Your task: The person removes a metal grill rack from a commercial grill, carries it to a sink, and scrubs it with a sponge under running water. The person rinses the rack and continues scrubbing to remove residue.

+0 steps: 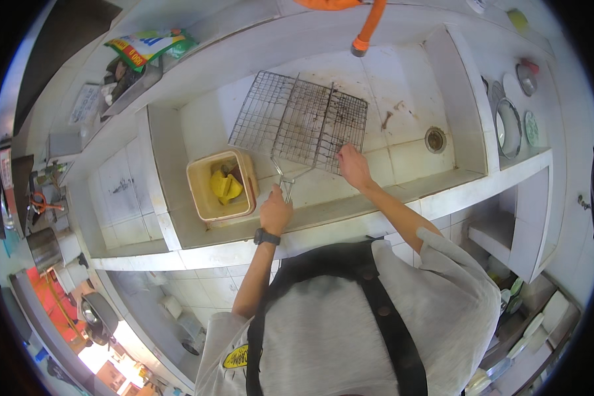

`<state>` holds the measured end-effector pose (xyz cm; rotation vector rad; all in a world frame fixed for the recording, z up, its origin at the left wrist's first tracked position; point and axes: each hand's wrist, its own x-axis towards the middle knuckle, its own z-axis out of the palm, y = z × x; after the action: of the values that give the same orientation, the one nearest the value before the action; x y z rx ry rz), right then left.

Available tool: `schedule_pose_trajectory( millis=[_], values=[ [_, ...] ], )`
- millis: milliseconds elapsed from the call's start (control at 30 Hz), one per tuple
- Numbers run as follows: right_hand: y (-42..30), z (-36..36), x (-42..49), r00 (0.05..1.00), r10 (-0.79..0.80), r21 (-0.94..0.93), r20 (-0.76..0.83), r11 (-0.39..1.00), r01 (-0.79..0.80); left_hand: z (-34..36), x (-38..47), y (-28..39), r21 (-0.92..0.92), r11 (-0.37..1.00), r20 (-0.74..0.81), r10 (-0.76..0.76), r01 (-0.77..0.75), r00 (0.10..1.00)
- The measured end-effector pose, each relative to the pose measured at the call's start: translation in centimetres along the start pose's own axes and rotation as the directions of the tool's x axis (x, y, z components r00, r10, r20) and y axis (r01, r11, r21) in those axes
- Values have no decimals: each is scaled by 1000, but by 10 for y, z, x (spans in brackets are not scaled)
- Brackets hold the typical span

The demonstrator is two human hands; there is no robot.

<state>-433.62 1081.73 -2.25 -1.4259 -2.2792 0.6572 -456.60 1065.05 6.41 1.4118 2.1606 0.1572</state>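
Note:
A wire grill basket [302, 119] with dark, burnt-looking residue lies tilted over the floor of a white tiled sink. My left hand [276, 209], with a dark watch at the wrist, is closed on its metal handle [287, 185]. With bent fingers my right hand [351, 163] touches the near right edge of the mesh; whether it pinches the wire or something small is hidden. Left of the handle stands a cream plastic tub [250, 198] holding a yellow object [226, 187], perhaps a cloth or scrubber, and something dark.
An orange hose [371, 24] hangs over the sink's far side. A round drain [435, 139] and brown residue [387, 120] are at the right. Raised tiled walls border the basin. A detergent bag [148, 44] lies at the upper left; plates and a metal ring [509, 128] stand right.

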Motion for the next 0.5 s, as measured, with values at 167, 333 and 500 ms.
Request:
schedule_pose_trajectory(
  millis=[167,333,500],
  values=[
    [104,28,76,980,161,-126,-118,976,-175,-11,-2,3,-4,1000,81,-4,5,997],
    [150,31,143,870,373,-51,-322,911,-410,-19,7,14,65,998,136,-1,-8,991],
    [34,25,71,993,114,24,14,993,-114,7,1,7,222,972,16,-82,76,997]
  ],
)
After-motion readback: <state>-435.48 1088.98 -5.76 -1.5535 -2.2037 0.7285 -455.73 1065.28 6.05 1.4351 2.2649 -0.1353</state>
